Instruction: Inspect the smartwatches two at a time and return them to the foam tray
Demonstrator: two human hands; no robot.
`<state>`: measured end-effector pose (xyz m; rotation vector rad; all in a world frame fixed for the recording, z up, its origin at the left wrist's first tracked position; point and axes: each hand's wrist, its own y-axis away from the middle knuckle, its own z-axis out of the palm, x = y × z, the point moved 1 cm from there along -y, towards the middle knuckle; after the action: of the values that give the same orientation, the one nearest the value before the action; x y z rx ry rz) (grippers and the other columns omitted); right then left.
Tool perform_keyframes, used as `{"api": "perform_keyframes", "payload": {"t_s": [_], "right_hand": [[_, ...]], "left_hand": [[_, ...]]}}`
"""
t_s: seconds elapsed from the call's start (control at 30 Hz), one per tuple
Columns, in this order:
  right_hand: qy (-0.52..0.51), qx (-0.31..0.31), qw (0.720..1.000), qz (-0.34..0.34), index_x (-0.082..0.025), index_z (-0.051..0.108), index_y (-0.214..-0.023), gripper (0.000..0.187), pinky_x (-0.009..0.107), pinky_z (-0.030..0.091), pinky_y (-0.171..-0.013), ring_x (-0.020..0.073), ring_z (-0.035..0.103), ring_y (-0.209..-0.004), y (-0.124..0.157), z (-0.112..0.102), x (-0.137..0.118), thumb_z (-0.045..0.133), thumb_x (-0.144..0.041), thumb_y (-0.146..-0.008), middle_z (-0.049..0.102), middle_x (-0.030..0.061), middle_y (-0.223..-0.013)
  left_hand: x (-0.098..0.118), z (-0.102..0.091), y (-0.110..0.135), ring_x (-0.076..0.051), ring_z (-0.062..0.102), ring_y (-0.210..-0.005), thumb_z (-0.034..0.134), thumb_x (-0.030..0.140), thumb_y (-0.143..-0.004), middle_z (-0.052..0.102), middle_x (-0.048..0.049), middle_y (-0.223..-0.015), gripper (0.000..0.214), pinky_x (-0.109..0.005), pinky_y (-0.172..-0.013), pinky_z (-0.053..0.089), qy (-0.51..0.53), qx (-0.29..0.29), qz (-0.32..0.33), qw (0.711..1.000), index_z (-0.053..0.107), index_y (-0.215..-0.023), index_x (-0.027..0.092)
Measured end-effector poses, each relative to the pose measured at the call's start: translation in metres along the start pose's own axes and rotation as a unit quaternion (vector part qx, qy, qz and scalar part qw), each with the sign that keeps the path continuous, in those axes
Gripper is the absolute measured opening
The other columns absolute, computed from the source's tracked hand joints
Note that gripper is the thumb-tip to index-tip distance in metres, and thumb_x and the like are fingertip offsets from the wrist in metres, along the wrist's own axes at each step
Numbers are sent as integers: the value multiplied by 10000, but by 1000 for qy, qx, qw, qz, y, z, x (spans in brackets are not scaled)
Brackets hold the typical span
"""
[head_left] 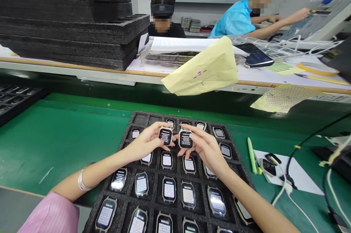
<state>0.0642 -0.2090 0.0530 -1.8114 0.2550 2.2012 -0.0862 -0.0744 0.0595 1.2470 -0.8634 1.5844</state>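
My left hand [148, 141] pinches a small watch body [165, 136] with a lit dark screen, held just above the black foam tray [142, 119]. Beside it, my right hand [204, 147] grips a second watch body [185, 139] the same way, so the two screens sit side by side. Below my hands the tray holds several more watch bodies in its pockets, such as one with a lit white screen [169, 189]. A silver bangle [81, 179] circles my left wrist.
The tray lies on a green belt [63, 134]. A green pen [251, 154], a small device on white paper [270, 165] and cables lie to the right. A stack of black foam trays [71, 17] fills the raised shelf, near yellow paper [204, 68]. Two people work beyond.
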Motion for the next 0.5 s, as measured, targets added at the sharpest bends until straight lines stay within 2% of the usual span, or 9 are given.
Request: {"api": "perform_keyframes", "payload": {"t_s": [0.17, 0.33, 0.5], "right_hand": [[-22, 2, 1000, -2, -122, 537, -1223, 362, 308, 526, -447, 266, 673, -617, 0, 1, -2, 524, -295, -906, 658, 113, -847], [-20, 3, 1000, -4, -119, 533, -1229, 359, 306, 518, -433, 262, 669, -608, 0, 2, -1, 521, -278, -908, 657, 114, -871], [-11, 1, 1000, -4, -115, 536, -1223, 350, 307, 518, -435, 262, 667, -605, 0, 2, -1, 519, -274, -912, 656, 112, -859]], "left_hand": [[3, 2, 2, -203, 623, -950, 571, 165, -795, 625, -74, -1010, 347, -377, -784, 567, 10, 7, -3, 1000, 492, -1133, 179], [4, 3, 3, -193, 651, -876, 603, 248, -811, 646, -76, -991, 326, -362, -746, 575, 9, 6, -3, 1000, 502, -1114, 180], [6, 3, 3, -179, 662, -806, 615, 244, -799, 654, -52, -910, 289, -325, -688, 581, 12, 20, -4, 1000, 524, -1064, 173]]}}
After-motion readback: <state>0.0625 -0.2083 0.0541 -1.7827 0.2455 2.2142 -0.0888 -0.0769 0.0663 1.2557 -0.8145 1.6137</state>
